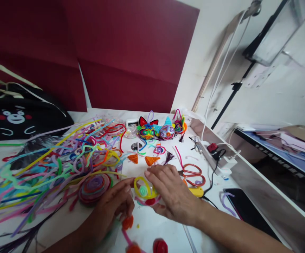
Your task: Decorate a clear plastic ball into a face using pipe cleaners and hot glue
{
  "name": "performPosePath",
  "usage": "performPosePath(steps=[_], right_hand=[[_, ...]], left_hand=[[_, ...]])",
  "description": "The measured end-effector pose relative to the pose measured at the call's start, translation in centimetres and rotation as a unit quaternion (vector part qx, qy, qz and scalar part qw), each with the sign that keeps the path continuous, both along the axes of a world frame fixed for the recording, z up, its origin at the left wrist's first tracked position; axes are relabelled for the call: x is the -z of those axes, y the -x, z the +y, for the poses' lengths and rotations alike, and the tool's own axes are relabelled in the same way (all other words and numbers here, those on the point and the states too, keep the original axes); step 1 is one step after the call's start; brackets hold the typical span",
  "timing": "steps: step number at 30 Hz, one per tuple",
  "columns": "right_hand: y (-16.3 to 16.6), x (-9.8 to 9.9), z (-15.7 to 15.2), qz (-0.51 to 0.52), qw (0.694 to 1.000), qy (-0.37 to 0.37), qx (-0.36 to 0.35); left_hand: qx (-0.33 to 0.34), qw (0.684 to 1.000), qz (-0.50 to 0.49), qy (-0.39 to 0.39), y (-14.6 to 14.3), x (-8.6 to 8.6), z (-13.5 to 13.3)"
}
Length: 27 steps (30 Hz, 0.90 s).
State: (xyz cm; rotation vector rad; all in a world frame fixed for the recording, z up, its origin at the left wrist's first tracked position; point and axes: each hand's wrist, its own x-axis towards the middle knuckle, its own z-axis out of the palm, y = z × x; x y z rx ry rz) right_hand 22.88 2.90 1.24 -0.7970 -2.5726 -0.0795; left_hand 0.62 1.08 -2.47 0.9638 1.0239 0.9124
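A clear ball (142,181) trimmed with bent pipe cleaners is held between my hands, above a white sheet. It bears a yellow loop, a pale green coil and a red piece low on its front. My right hand (172,195) wraps over its right side, thumb underneath. My left hand (115,202) has curled fingers, with the index finger against the ball's left edge. Below the left fingers lies an orange coiled piece (127,222). A large multicoloured coil (95,187) sits beside the left hand. Two orange triangles (151,160) lie beyond the ball.
Loose pipe cleaners (59,165) pile up at left, before a black bag (17,116). Decorated balls (166,131) stand at the back. Orange-handled scissors (193,174), a yellow glue gun (196,191), a power strip (218,160) and a phone (247,207) are at right.
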Motion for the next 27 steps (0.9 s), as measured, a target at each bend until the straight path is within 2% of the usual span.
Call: performPosePath(steps=[3,8,15,22,27], right_hand=[[0.1,0.1,0.1,-0.017,0.999,-0.024,-0.015],[0.5,0.5,0.3,-0.034,0.998,-0.039,-0.021],[0.8,0.2,0.1,-0.031,0.996,-0.085,-0.028],[1.0,0.3,-0.1,-0.044,0.996,-0.078,-0.018],[1.0,0.3,-0.4,-0.047,0.996,-0.073,-0.008]], left_hand=[[0.013,0.996,-0.058,0.062,-0.2,-0.1,0.0],[0.013,0.989,-0.106,0.099,0.0,-0.4,0.2],[0.052,0.988,-0.123,0.083,0.4,-0.2,0.5],[0.088,0.987,-0.124,0.051,0.7,0.4,0.6],[0.085,0.986,-0.134,0.045,0.8,0.7,0.5]])
